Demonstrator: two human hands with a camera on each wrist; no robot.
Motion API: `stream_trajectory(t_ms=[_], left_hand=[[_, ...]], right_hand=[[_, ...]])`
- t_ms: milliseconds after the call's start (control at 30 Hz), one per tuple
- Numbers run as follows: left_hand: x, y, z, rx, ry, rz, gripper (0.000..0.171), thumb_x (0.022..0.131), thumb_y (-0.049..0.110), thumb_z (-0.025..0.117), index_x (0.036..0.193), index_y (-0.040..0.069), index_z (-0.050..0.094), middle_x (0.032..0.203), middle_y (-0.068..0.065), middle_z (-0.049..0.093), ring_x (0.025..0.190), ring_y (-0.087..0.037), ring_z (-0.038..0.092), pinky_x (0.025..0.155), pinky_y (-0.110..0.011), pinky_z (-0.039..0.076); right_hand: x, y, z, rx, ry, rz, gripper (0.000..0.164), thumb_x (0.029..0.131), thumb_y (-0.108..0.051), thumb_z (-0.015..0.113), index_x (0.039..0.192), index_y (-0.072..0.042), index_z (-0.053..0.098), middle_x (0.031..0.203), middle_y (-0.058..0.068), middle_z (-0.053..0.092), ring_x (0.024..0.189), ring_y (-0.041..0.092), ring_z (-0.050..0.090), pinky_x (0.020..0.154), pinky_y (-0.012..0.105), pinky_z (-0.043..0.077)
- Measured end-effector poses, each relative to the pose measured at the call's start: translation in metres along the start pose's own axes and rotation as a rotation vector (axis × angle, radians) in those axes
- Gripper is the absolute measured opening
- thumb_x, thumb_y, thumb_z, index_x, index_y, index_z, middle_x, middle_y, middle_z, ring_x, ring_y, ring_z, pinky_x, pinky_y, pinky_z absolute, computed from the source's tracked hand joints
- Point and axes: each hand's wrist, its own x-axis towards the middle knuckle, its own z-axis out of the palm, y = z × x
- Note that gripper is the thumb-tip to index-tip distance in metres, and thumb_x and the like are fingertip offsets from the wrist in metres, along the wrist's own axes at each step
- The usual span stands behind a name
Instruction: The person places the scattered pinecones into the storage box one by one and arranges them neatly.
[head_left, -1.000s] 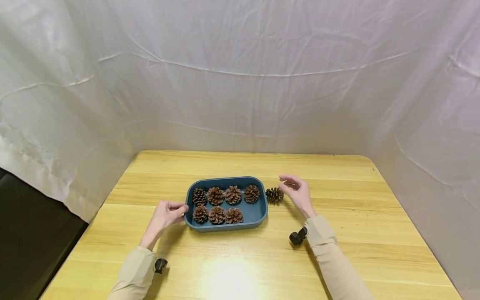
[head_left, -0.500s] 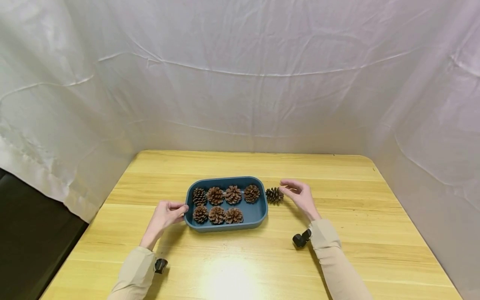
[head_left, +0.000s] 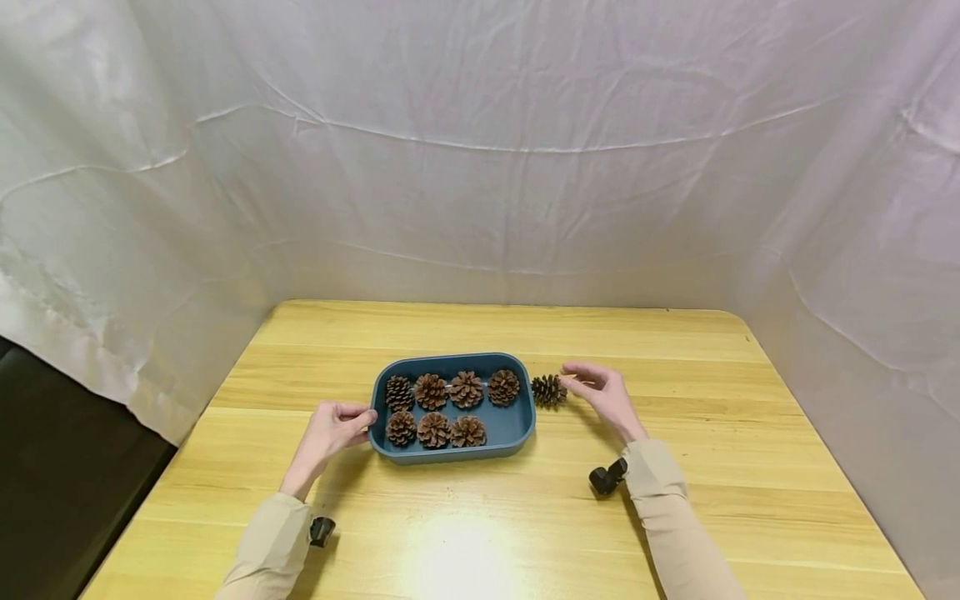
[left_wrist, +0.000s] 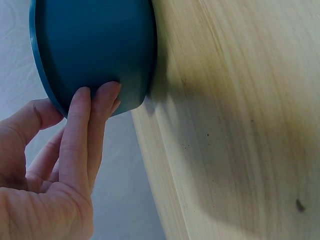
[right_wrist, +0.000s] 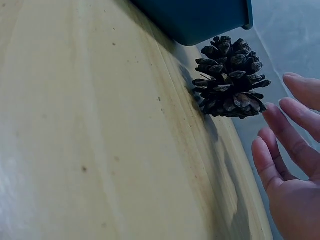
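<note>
A dark blue rectangular tray (head_left: 517, 429) with rounded corners holds several brown pine cones (head_left: 467, 390) in two rows. My left hand (head_left: 330, 432) pinches its left end, thumb at the rim and fingers (left_wrist: 76, 135) against the outer wall. Just outside the tray's right end, a darker pine cone (head_left: 549, 392) lies on the table. Right beside this cone is my right hand (head_left: 606, 402), its fingers loosely bent and spread. In the right wrist view one fingertip is at the cone's edge; whether it touches, I cannot tell.
The wooden table (head_left: 465, 517) carries the tray near its middle. Pale cloth (head_left: 480, 208) hangs behind the table and along both sides. A black surface (head_left: 67, 467) shows at the lower left, beyond the table edge.
My right hand has lowered and drawn slightly right, its fingers now at the outer cone's right side. The left hand, the tray and the cones have not moved.
</note>
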Motion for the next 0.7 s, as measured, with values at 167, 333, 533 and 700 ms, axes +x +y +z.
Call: stream_trajectory(t_ms=[167,333,533,700], left_hand=[[0.0003,-0.0003,0.0001,0.000,0.001,0.002,0.033,0.096,0.003,0.064,0.121,-0.019,0.061,0.116,-0.033,0.068,0.078,-0.002,0.070,0.077,-0.022,0.065],[-0.0001,-0.0003,-0.0002,0.001,0.001,0.004,0.033,0.096,0.003,0.064,0.121,-0.019,0.061,0.116,-0.033,0.068,0.079,-0.002,0.070,0.077,-0.022,0.065],[0.0001,-0.0001,-0.0005,0.003,0.000,0.006,0.033,0.096,0.003,0.063,0.122,-0.019,0.061,0.116,-0.034,0.068,0.079,-0.003,0.070,0.078,-0.023,0.065],[0.0001,-0.0003,-0.0003,0.003,-0.002,0.006,0.033,0.097,0.003,0.063,0.121,-0.019,0.061,0.116,-0.034,0.068,0.078,-0.003,0.070,0.077,-0.022,0.065]], right_hand=[[-0.0007,0.0013,-0.0016,-0.023,-0.025,0.011,0.042,0.094,-0.011,0.070,0.130,0.009,0.060,0.128,0.031,0.064,0.093,-0.002,0.066,0.085,0.013,0.059],[-0.0006,0.0028,-0.0025,-0.051,-0.066,0.013,0.043,0.094,-0.014,0.070,0.131,0.006,0.061,0.129,0.029,0.065,0.096,-0.001,0.065,0.088,0.014,0.058],[-0.0005,0.0039,-0.0023,-0.106,-0.065,0.028,0.043,0.093,-0.018,0.073,0.130,0.000,0.064,0.124,0.025,0.068,0.094,0.002,0.065,0.088,0.014,0.055],[0.0001,0.0026,-0.0002,-0.125,-0.057,0.058,0.049,0.090,-0.019,0.076,0.133,0.000,0.062,0.119,0.024,0.069,0.092,0.008,0.065,0.088,0.019,0.056]])
